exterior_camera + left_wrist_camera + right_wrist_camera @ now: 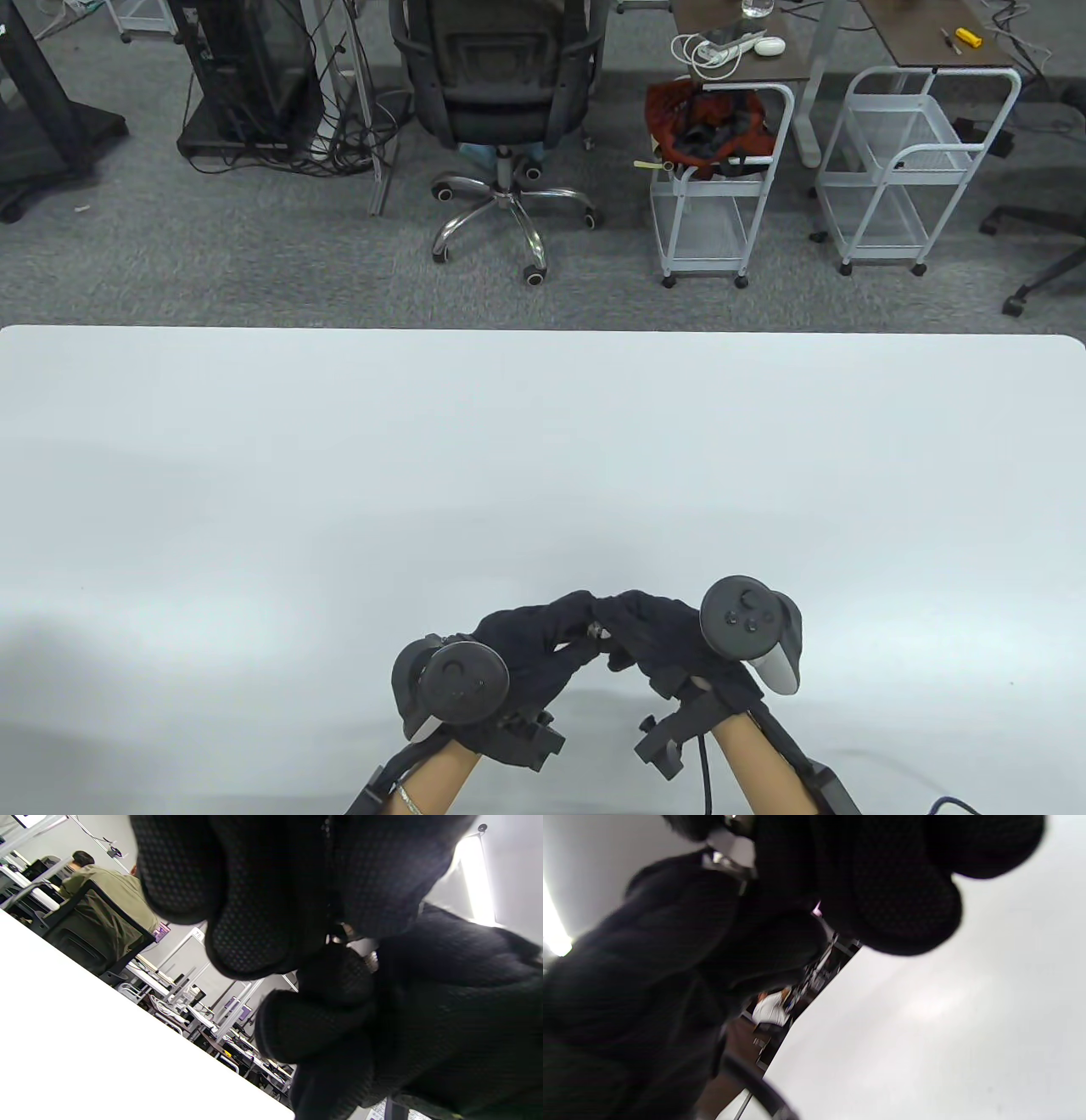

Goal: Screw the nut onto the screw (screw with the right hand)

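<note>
Both gloved hands meet fingertip to fingertip just above the white table, near its front edge. My left hand pinches the screw, which shows only as a small metal glint between the fingers. In the left wrist view a bit of its thread shows between the dark fingers. My right hand pinches the nut on the screw's end; the nut itself is hidden by the fingers. In the blurred right wrist view a metal glint shows beside my right fingers.
Past the table's far edge, on the grey carpet, stand an office chair and two white wire carts.
</note>
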Tool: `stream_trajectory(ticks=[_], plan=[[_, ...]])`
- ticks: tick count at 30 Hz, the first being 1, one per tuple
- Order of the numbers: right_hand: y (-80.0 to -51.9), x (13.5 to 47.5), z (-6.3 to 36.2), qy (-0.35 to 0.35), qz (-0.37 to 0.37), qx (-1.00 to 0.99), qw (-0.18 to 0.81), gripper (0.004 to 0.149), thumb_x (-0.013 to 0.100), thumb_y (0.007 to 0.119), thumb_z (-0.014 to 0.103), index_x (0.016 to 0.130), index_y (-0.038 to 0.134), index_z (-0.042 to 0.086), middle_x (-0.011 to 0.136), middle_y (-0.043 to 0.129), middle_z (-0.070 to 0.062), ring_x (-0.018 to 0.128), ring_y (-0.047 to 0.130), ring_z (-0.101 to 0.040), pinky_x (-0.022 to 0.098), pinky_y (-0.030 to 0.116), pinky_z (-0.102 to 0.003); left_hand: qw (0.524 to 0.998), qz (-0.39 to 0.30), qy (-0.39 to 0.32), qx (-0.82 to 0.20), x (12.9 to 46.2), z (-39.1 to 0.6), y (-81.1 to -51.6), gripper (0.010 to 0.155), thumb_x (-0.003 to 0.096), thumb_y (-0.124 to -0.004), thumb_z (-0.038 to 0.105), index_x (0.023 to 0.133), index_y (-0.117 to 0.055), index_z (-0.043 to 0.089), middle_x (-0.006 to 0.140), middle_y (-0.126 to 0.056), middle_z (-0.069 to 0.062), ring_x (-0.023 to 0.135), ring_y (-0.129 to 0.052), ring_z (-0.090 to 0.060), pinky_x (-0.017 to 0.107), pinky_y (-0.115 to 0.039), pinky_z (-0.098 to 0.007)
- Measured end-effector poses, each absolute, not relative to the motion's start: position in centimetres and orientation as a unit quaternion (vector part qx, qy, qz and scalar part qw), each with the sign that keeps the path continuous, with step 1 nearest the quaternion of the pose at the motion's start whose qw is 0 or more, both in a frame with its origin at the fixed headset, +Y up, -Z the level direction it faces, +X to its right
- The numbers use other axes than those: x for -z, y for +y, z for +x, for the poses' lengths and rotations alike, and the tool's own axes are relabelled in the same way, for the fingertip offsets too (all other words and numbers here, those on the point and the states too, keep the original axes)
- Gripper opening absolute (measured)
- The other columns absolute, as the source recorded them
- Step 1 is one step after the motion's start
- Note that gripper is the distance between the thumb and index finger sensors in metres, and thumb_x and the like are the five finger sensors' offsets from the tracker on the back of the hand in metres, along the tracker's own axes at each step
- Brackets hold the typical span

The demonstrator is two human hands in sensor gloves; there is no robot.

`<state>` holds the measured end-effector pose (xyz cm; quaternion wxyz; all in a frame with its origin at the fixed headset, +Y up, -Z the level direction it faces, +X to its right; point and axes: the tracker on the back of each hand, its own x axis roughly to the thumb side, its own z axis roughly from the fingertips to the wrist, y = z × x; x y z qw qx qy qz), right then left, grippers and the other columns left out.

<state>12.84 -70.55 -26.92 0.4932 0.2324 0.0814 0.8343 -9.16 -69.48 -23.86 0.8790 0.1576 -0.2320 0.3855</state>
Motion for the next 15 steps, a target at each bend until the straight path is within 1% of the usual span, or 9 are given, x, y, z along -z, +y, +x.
stream_trajectory(ticks=[1, 2, 4, 5, 7, 9, 12, 13, 15], plan=[[-70.56, 26.99, 12.75, 0.112, 0.244, -0.828, 0.492, 0.050, 0.059, 0.070, 0.042, 0.078, 0.078, -0.003, 0.074, 0.089, -0.030, 0.052, 0.099, -0.038, 0.041, 0.075, -0.054, 0.879, 0.159, -0.232, -0.386, 23.87, -9.23, -69.45, 0.044, 0.0417, -0.087, 0.043, 0.080, -0.090, 0.021, 0.066, -0.109, 0.007, 0.051, -0.111, -0.008, 0.046, -0.091, -0.030], [-70.59, 26.98, 12.80, 0.120, 0.243, -0.830, 0.488, 0.049, 0.059, 0.069, 0.042, 0.079, 0.076, -0.002, 0.077, 0.087, -0.029, 0.054, 0.098, -0.037, 0.043, 0.074, -0.053, 0.878, 0.159, -0.234, -0.386, 23.85, -9.24, -69.42, 0.044, 0.0415, -0.087, 0.043, 0.080, -0.090, 0.021, 0.066, -0.109, 0.007, 0.051, -0.111, -0.008, 0.046, -0.091, -0.030], [-70.66, 26.95, 12.83, 0.061, 0.230, -0.838, 0.491, 0.048, 0.059, 0.068, 0.045, 0.072, 0.082, 0.000, 0.068, 0.094, -0.025, 0.045, 0.102, -0.033, 0.038, 0.078, -0.051, 0.877, 0.164, -0.240, -0.383, 23.74, -9.15, -69.38, 0.045, 0.0418, -0.087, 0.043, 0.080, -0.090, 0.020, 0.066, -0.109, 0.007, 0.050, -0.111, -0.008, 0.046, -0.091, -0.030], [-70.74, 26.84, 12.87, 0.032, 0.205, -0.844, 0.494, 0.048, 0.060, 0.064, 0.045, 0.065, 0.086, 0.002, 0.061, 0.097, -0.022, 0.037, 0.103, -0.030, 0.034, 0.080, -0.049, 0.874, 0.163, -0.254, -0.381, 23.77, -9.04, -69.39, 0.045, 0.0416, -0.087, 0.044, 0.080, -0.090, 0.021, 0.066, -0.109, 0.008, 0.051, -0.111, -0.007, 0.046, -0.091, -0.029], [-70.81, 26.78, 12.86, 0.012, 0.192, -0.845, 0.499, 0.048, 0.060, 0.062, 0.043, 0.059, 0.089, 0.003, 0.054, 0.100, -0.021, 0.031, 0.104, -0.029, 0.030, 0.081, -0.048, 0.874, 0.161, -0.253, -0.383, 23.77, -8.97, -69.44, 0.045, 0.0415, -0.087, 0.044, 0.080, -0.090, 0.021, 0.066, -0.109, 0.007, 0.051, -0.111, -0.007, 0.046, -0.091, -0.030], [-70.60, 26.84, 12.90, 0.043, 0.207, -0.843, 0.495, 0.049, 0.060, 0.061, 0.044, 0.063, 0.087, 0.002, 0.059, 0.098, -0.023, 0.035, 0.104, -0.031, 0.032, 0.080, -0.049, 0.875, 0.162, -0.250, -0.381, 23.77, -9.01, -69.39, 0.044, 0.0415, -0.087, 0.044, 0.080, -0.090, 0.021, 0.066, -0.109, 0.007, 0.051, -0.111, -0.008, 0.046, -0.091, -0.030], [-70.32, 26.97, 12.74, 0.112, 0.247, -0.828, 0.490, 0.050, 0.059, 0.070, 0.042, 0.079, 0.077, -0.003, 0.075, 0.088, -0.030, 0.053, 0.098, -0.038, 0.042, 0.075, -0.054, 0.878, 0.169, -0.240, -0.379, 23.80, -9.23, -69.31, 0.044, 0.0419, -0.087, 0.043, 0.080, -0.090, 0.021, 0.067, -0.109, 0.007, 0.051, -0.111, -0.008, 0.046, -0.091, -0.030], [-70.32, 26.94, 12.81, 0.108, 0.245, -0.833, 0.485, 0.049, 0.059, 0.069, 0.043, 0.078, 0.077, -0.001, 0.075, 0.089, -0.027, 0.052, 0.099, -0.035, 0.042, 0.076, -0.052, 0.877, 0.168, -0.242, -0.380, 23.77, -9.23, -69.29, 0.044, 0.0419, -0.087, 0.043, 0.080, -0.090, 0.020, 0.066, -0.109, 0.007, 0.051, -0.111, -0.008, 0.046, -0.091, -0.030], [-70.39, 26.89, 12.81, 0.041, 0.223, -0.843, 0.488, 0.048, 0.059, 0.065, 0.045, 0.067, 0.085, 0.002, 0.062, 0.097, -0.022, 0.038, 0.103, -0.029, 0.034, 0.080, -0.049, 0.874, 0.169, -0.248, -0.383, 23.67, -9.07, -69.31, 0.044, 0.0418, -0.087, 0.043, 0.080, -0.090, 0.020, 0.066, -0.109, 0.007, 0.051, -0.111, -0.008, 0.046, -0.091, -0.030]])
